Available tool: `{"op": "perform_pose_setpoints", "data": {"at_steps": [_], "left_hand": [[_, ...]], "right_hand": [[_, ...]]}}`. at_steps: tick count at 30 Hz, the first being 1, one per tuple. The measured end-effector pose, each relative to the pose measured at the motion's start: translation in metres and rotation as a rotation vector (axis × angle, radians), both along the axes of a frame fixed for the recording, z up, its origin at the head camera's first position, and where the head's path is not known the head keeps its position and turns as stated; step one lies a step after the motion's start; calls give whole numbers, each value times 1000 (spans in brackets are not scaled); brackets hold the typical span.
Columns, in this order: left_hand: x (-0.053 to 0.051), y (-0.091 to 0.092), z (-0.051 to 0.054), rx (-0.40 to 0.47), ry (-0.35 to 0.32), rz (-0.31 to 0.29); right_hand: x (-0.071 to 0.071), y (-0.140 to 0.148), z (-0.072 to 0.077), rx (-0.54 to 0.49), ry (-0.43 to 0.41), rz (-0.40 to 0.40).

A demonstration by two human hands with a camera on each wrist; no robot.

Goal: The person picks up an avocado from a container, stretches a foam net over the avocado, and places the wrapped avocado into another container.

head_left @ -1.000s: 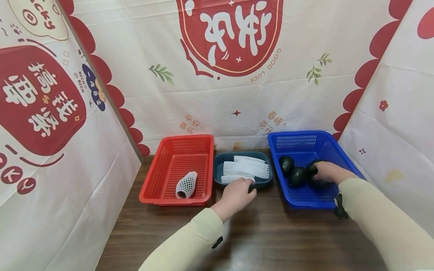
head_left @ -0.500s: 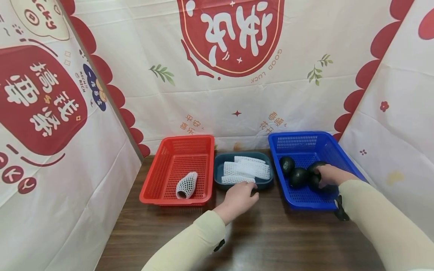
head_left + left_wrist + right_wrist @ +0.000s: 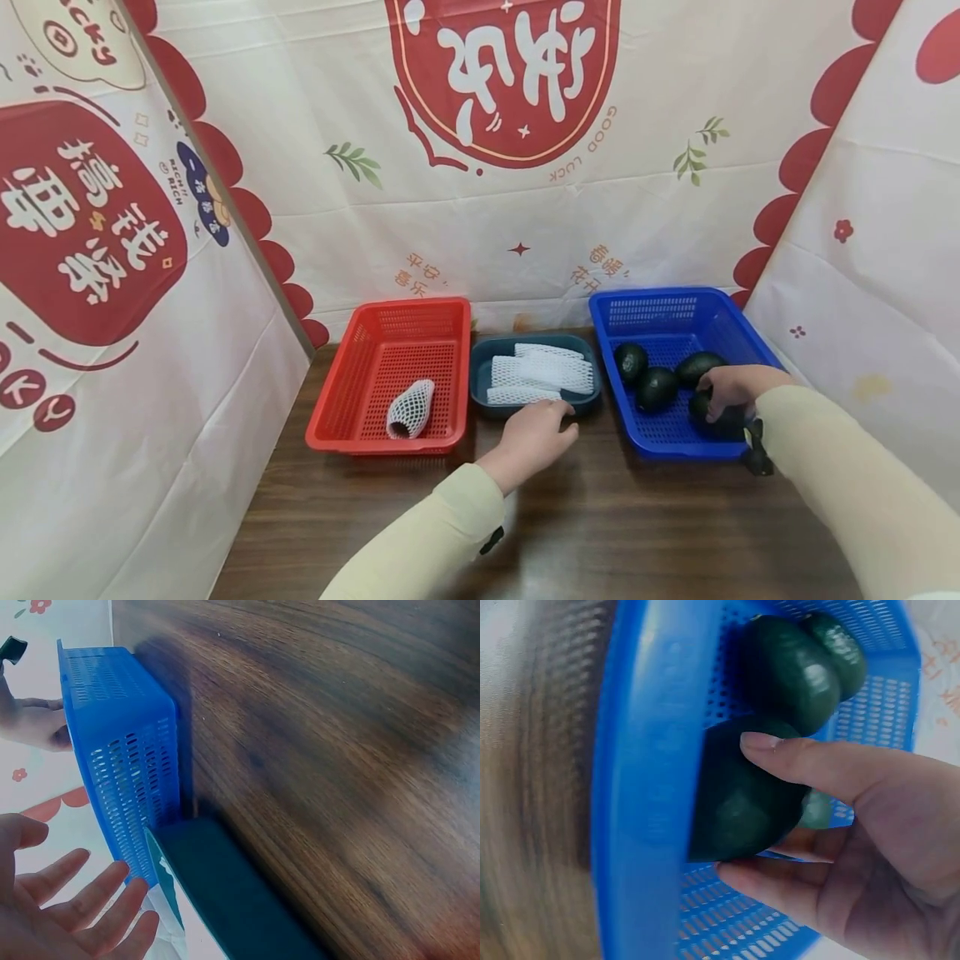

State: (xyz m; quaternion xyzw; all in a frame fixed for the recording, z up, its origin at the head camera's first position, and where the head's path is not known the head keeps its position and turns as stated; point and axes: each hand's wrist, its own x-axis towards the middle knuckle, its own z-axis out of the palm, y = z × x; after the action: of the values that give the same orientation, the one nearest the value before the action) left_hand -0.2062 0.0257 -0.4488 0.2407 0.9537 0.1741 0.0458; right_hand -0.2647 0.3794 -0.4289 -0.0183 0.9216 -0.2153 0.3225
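Inside the blue basket (image 3: 641,437), my right hand (image 3: 738,386) grips a dark green avocado (image 3: 739,806), thumb on one side and fingers on the other. Several more avocados lie in that basket, among them one avocado (image 3: 657,389) near its left side. My left hand (image 3: 536,442) hovers at the front edge of a dark teal tray (image 3: 480,367), fingers spread and holding nothing in the left wrist view. White foam net sleeves (image 3: 540,371) lie flat in the tray. An avocado in a foam net (image 3: 410,408) rests in the red basket (image 3: 330,417).
The baskets and tray stand side by side on a brown wood table (image 3: 585,533), against a printed cloth backdrop (image 3: 517,208). Cloth walls rise at left and right.
My right hand has shifted slightly toward me in the blue basket, from the avocado behind onto the nearer one. My left hand has drifted a little right and back from the tray.
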Motion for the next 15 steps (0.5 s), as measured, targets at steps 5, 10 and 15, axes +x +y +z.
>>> {"op": "perform_pose_setpoints", "data": {"at_steps": [5, 10, 15], "left_hand": [[0, 4, 0, 0, -20, 18], [0, 8, 0, 39, -42, 33], [-1, 12, -2, 136, -79, 44]], "right_hand": [[0, -8, 17, -62, -77, -21], [0, -17, 33, -100, -115, 14], [1, -27, 49, -128, -89, 63]]}}
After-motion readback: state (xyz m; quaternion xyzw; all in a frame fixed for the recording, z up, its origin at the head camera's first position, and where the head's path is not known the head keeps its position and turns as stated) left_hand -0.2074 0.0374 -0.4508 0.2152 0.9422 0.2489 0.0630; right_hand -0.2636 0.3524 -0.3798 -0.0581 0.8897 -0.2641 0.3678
